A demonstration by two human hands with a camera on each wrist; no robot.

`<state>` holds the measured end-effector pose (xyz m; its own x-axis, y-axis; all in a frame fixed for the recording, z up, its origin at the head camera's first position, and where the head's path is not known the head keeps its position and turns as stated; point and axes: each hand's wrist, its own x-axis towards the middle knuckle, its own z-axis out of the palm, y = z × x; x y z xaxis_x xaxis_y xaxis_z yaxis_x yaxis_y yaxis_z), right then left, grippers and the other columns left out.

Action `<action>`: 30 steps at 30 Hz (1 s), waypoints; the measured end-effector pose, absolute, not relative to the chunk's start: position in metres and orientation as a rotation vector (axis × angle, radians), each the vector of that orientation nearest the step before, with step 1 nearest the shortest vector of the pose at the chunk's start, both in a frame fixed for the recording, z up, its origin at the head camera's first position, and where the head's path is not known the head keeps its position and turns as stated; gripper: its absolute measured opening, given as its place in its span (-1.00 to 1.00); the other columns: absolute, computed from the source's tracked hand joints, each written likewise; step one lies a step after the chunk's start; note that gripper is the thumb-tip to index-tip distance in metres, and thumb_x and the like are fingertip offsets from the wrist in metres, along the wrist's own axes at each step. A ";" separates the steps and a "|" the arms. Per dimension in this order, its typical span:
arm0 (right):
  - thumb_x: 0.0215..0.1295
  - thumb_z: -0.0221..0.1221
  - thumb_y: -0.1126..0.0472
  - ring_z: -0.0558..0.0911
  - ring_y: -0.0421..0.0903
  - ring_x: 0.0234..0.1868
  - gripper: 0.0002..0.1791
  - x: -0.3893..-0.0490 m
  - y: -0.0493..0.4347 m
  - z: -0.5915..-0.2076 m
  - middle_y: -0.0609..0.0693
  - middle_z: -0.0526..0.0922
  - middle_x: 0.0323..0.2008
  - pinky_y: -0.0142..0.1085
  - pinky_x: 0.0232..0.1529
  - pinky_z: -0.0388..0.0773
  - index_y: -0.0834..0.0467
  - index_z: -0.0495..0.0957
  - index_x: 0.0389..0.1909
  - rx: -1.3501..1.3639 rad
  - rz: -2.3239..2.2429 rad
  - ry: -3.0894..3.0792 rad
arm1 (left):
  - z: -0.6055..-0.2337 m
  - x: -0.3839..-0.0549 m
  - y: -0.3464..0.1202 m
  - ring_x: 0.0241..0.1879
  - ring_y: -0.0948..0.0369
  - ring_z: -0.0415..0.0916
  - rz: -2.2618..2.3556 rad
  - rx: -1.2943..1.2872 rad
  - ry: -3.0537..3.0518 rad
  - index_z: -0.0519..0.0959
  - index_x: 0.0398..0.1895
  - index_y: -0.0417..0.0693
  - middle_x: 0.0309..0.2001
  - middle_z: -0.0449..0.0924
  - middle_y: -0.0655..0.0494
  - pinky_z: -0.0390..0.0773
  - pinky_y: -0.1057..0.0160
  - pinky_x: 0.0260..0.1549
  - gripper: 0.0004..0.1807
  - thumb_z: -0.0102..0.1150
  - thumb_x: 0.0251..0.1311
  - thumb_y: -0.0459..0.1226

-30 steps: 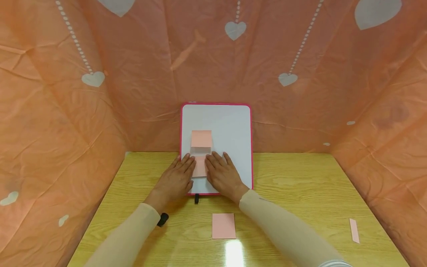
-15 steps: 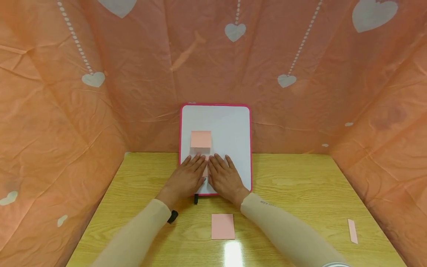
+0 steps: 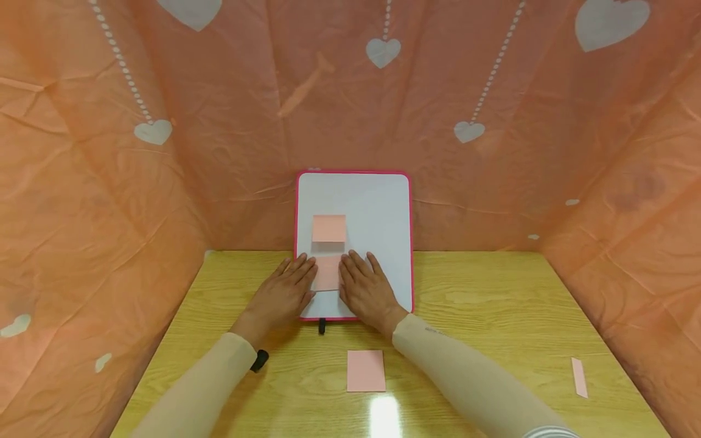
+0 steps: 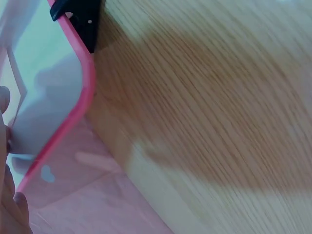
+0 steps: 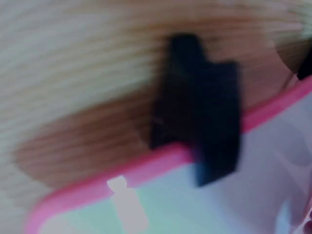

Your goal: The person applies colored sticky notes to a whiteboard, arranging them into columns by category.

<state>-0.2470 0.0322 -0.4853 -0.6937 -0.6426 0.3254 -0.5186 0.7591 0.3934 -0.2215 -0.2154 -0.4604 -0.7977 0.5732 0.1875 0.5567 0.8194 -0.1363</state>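
A small whiteboard (image 3: pixel 378 207) with a pink frame leans upright at the back of the table. Two pink sticky notes are on its left half: an upper note (image 3: pixel 329 229), whose lower edge lifts off the board, and a lower note (image 3: pixel 327 274). My left hand (image 3: pixel 282 291) lies with fingers straight at the lower note's left side. On that note's right edge rests my right hand (image 3: pixel 369 291), fingers also extended. In the left wrist view, fingertips (image 4: pixel 5 100) reach the note at the frame's left edge.
A black stand foot (image 3: pixel 322 326) juts from under the board; the right wrist view shows a black stand piece (image 5: pixel 217 117) over the frame. A pink sticky note pad (image 3: pixel 366 371) lies in front, a pink paper strip (image 3: pixel 579 378) far right. Orange cloth (image 3: pixel 471 182) encloses the table.
My left hand slid right across the lower note, covering most of it half a second ago, then moved back left, uncovering it. The right hand stayed nearly still.
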 end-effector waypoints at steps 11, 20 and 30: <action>0.69 -0.17 -0.13 0.11 -0.02 0.70 -0.34 -0.248 0.029 -0.484 -0.03 0.24 0.64 0.12 0.68 0.03 0.09 0.25 0.64 0.875 -0.371 -2.568 | -0.463 -0.221 -0.207 0.67 -0.03 0.04 0.110 -0.860 -2.792 0.28 0.61 -0.19 0.64 0.21 -0.06 0.01 -0.09 0.66 -0.36 -0.04 0.64 -0.05; 0.70 -0.24 -0.15 0.03 0.00 0.72 -0.30 -0.235 0.046 -0.492 0.00 0.14 0.67 0.12 0.70 -0.06 0.13 0.15 0.67 0.896 -0.404 -2.617 | -0.467 -0.218 -0.209 0.67 -0.07 0.04 0.103 -0.892 -2.772 0.31 0.61 -0.12 0.64 0.19 -0.08 0.08 -0.15 0.64 -0.37 0.01 0.62 -0.05; 0.70 -0.23 -0.16 0.07 -0.01 0.71 -0.31 -0.224 0.045 -0.499 0.01 0.19 0.65 0.12 0.70 -0.04 0.13 0.21 0.65 0.964 -0.432 -2.572 | -0.469 -0.215 -0.203 0.62 -0.04 0.18 0.056 -0.895 -2.697 0.52 0.46 -0.17 0.54 0.39 -0.07 0.14 -0.10 0.63 -0.48 0.04 0.59 -0.09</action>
<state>-0.2243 0.0455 -0.4989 -0.7028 -0.6756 0.2227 -0.5658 0.7206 0.4007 -0.2150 -0.2027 -0.4692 -0.7615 0.5901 0.2682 0.5785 0.8054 -0.1294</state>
